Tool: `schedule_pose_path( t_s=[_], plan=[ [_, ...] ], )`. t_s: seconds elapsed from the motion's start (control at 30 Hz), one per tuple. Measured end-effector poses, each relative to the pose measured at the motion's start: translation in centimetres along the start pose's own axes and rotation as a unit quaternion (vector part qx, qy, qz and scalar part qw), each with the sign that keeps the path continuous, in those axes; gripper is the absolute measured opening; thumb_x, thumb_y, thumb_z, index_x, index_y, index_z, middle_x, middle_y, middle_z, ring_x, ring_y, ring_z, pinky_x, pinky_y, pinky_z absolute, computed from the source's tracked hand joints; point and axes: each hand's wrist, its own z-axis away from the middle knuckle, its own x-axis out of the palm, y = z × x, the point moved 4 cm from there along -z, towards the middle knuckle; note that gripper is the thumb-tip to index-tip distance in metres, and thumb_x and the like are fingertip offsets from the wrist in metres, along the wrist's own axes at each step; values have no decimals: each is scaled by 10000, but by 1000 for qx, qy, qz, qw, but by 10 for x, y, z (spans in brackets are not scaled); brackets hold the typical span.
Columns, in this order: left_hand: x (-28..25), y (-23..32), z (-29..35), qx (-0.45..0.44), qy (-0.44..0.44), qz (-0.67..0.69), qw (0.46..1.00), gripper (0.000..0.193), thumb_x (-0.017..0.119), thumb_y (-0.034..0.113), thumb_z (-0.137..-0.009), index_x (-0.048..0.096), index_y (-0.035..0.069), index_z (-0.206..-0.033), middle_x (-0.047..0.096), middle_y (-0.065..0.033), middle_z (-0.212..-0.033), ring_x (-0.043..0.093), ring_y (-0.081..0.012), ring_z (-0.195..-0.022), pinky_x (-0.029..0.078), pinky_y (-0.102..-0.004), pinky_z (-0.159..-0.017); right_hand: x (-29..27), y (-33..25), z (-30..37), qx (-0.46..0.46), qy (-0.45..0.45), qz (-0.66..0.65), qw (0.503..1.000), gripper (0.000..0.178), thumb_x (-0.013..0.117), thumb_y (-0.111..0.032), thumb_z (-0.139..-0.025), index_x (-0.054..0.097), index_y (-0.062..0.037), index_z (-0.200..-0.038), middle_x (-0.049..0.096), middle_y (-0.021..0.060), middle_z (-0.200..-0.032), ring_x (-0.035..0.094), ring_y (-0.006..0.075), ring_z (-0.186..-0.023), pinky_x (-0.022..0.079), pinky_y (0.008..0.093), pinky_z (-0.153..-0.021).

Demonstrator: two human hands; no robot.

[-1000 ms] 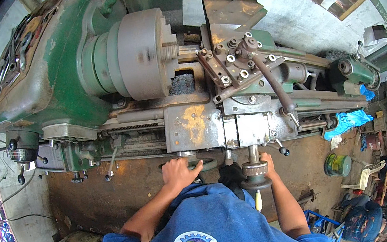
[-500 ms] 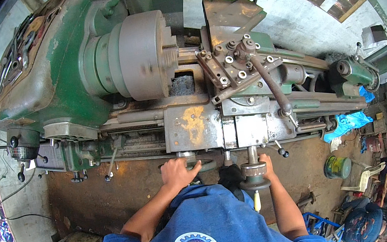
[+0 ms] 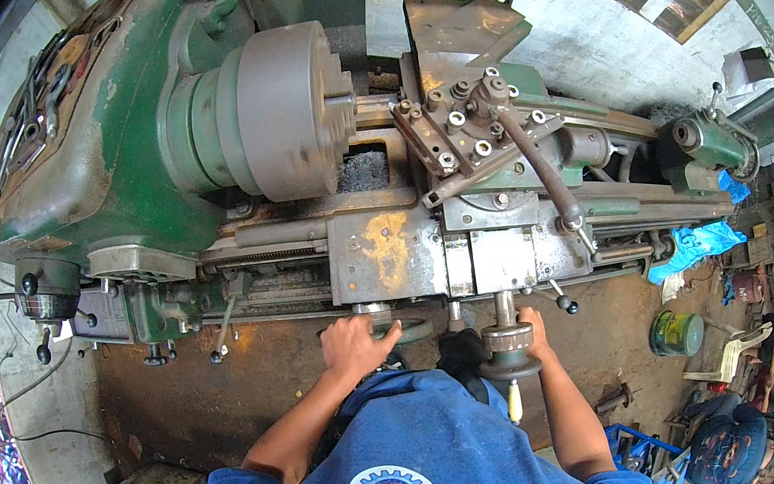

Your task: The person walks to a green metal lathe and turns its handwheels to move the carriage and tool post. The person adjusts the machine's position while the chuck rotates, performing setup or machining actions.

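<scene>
A large green metal lathe (image 3: 103, 145) stretches across the view in front of me. My left hand (image 3: 355, 346) is closed round the rim of a dark handwheel (image 3: 411, 331) below the carriage, its thumb reaching right. Further right, my right hand (image 3: 535, 332) grips the side of the cross-slide handwheel (image 3: 509, 349), which has a pale handle (image 3: 514, 402) hanging down; most of those fingers are hidden. Above them, a toolpost (image 3: 480, 126) with several bolts and a long lever (image 3: 543, 172) sits right of the big grey chuck (image 3: 286, 113). A metal bar (image 3: 375, 112) spans between chuck and toolpost.
Wrenches (image 3: 41, 104) lie on top of the headstock. The tailstock (image 3: 711, 145) stands at the right end, near blue plastic sheeting (image 3: 697, 249). On the floor are a green bucket (image 3: 675, 334) and a blue crate (image 3: 643, 455). Another person (image 3: 733, 445) is at lower right.
Both hands stay on the handwheels with no clear movement. The dark smudges on the chuck's side look different now, while the carriage and toolpost sit in nearly the same place.
</scene>
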Motion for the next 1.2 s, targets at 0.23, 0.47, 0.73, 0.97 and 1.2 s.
schedule_pose_path(
  t_s=[0.23, 0.47, 0.73, 0.97, 1.2],
  plan=[
    [2, -2, 1, -2, 8, 9, 1000, 621, 681, 628, -794, 763, 14, -747, 701, -213, -683, 722, -380, -681, 575, -479, -653, 0, 1, -1, 13, -18, 2, 1000, 537, 742, -293, -743, 715, -19, -1204, 718, 278, -947, 711, 419, -952, 549, 479, -872],
    [1, -3, 1, 10, 41, 27, 999, 600, 710, 603, -772, 713, 13, -661, 668, -216, -633, 698, -389, -630, 556, -486, -619, -3, -3, 2, 10, 5, 25, 1000, 542, 755, -288, -730, 718, -11, -1194, 718, 275, -928, 716, 409, -941, 552, 469, -852],
    [1, -4, 1, -5, 12, 17, 1000, 620, 672, 642, -788, 773, 31, -769, 699, -218, -686, 719, -395, -686, 578, -491, -660, -3, -1, 1, 3, 12, -3, 1000, 510, 749, -268, -739, 720, -6, -1175, 716, 278, -926, 714, 412, -946, 550, 465, -857],
    [2, -3, 1, -1, 7, 19, 1000, 623, 675, 642, -789, 773, 27, -775, 700, -216, -686, 721, -388, -685, 578, -490, -656, 2, 8, -1, 7, 12, 14, 1000, 443, 709, -250, -769, 732, -44, -1161, 700, 305, -968, 689, 449, -985, 538, 490, -878],
    [-2, -1, 2, 1, 14, 19, 1000, 612, 679, 633, -792, 770, 29, -766, 697, -209, -672, 722, -378, -673, 577, -481, -645, 4, 9, -3, -2, -3, 4, 1000, 465, 717, -270, -768, 728, -44, -1174, 705, 300, -982, 687, 454, -990, 536, 495, -887]
  ],
)
